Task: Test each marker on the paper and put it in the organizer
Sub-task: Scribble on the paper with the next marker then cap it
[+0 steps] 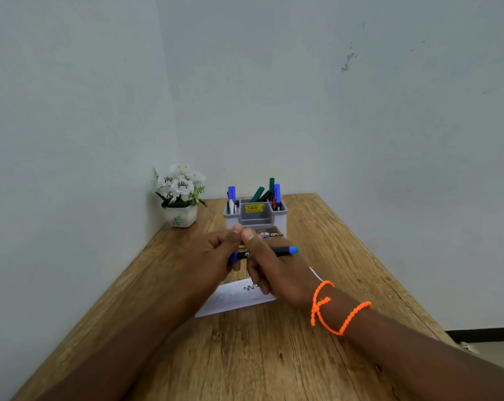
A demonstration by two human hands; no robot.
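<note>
Two hands, left hand [216, 253], right hand [276, 273], gripping marker [279, 251]

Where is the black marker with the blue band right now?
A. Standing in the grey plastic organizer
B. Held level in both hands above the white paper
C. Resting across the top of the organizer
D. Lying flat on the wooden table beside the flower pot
B: the black marker with the blue band lies level, gripped by the left hand and right hand above the white paper, in front of the grey plastic organizer.
</note>
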